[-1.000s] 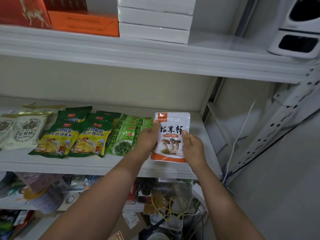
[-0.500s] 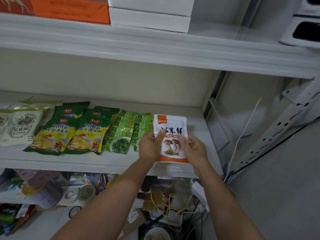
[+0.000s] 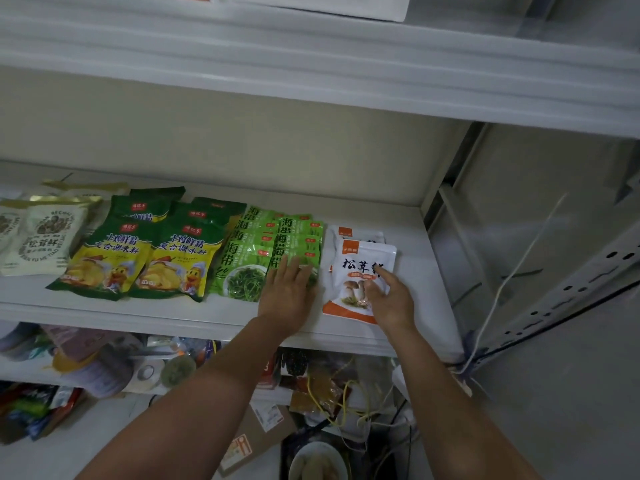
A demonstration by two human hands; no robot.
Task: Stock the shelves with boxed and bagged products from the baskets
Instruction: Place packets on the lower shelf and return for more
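White with an orange bottom, the mushroom bag (image 3: 360, 268) lies flat on the shelf (image 3: 415, 220), right under the fingers of the right hand (image 3: 389, 299). Its top end rests on another white bag (image 3: 356, 233) that peeks out just past those fingertips. I think it lies this way so the bags make a neat stack with the picture side up.

One finger (image 3: 382, 273) of the right hand points straight out and touches the front of the bag. The others are bent a little and rest on it too. The thumb is hard to see, but the hand seems to press the bag down, not grab it.

The left hand (image 3: 287, 292) is flat, palm down, with its fingers straight and close together. It rests on the green seaweed bags (image 3: 256, 251), which reach out past its fingertips. It holds nothing. I think it keeps that pile from sliding into the new one.

Both arms reach up and forward to the shelf, with the wrists near its front edge.
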